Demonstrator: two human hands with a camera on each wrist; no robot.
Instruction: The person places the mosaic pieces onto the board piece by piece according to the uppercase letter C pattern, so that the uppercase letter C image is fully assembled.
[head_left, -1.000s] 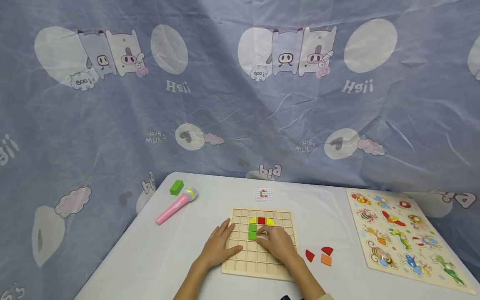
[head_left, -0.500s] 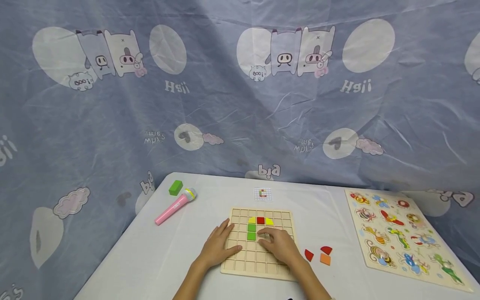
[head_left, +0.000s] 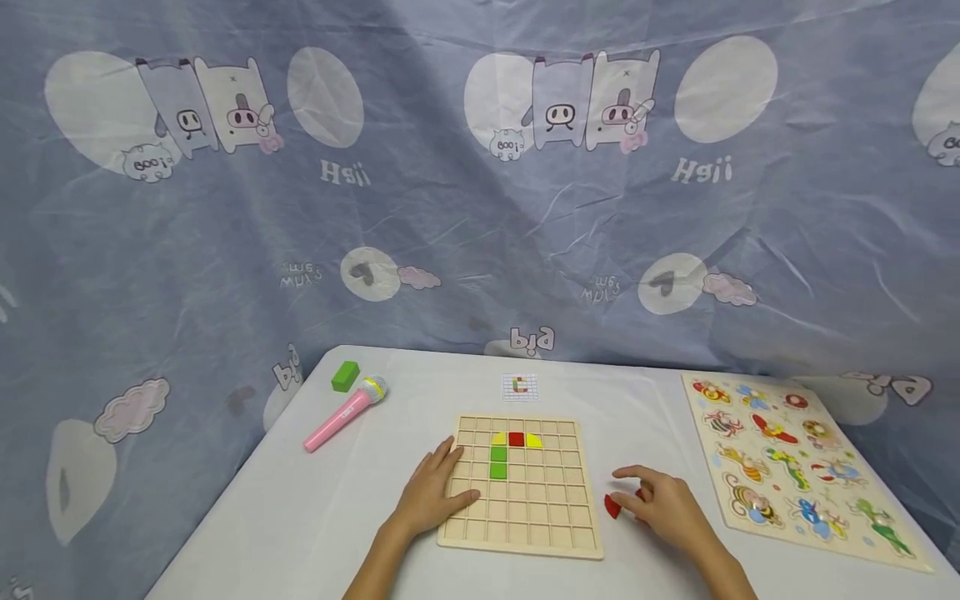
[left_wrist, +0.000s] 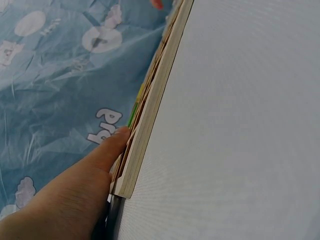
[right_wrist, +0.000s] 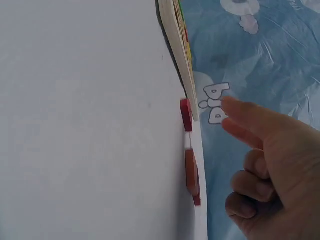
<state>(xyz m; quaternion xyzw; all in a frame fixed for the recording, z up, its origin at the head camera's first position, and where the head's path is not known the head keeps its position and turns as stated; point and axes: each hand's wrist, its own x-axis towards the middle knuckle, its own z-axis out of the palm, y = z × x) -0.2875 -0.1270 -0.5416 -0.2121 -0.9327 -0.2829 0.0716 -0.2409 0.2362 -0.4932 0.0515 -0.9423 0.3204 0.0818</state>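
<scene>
My left hand [head_left: 429,493] rests on the left edge of the wooden grid board [head_left: 536,508], thumb reaching over the cells. On the board lie two green squares [head_left: 498,462], a red square [head_left: 516,439] and two yellow quarter-round pieces [head_left: 533,441]. Beyond the board's right side, my right hand [head_left: 667,510] hovers over loose tiles, thumb and index finger apart and nothing between them. Below its fingertips is a red quarter-round tile [head_left: 612,506]. The right wrist view shows an orange square tile [right_wrist: 191,172] with another red tile [right_wrist: 197,199] behind it; the hand mostly hides these in the head view.
A small pattern card [head_left: 520,387] lies behind the board. At the back left are a pink toy microphone [head_left: 341,419] and a green block [head_left: 345,377]. An insect picture puzzle [head_left: 783,492] lies at the right. A patterned curtain [head_left: 420,208] hangs behind the table.
My right hand has left the grid board and moved right, over the loose red and orange tiles. The left hand stays at the board's left edge.
</scene>
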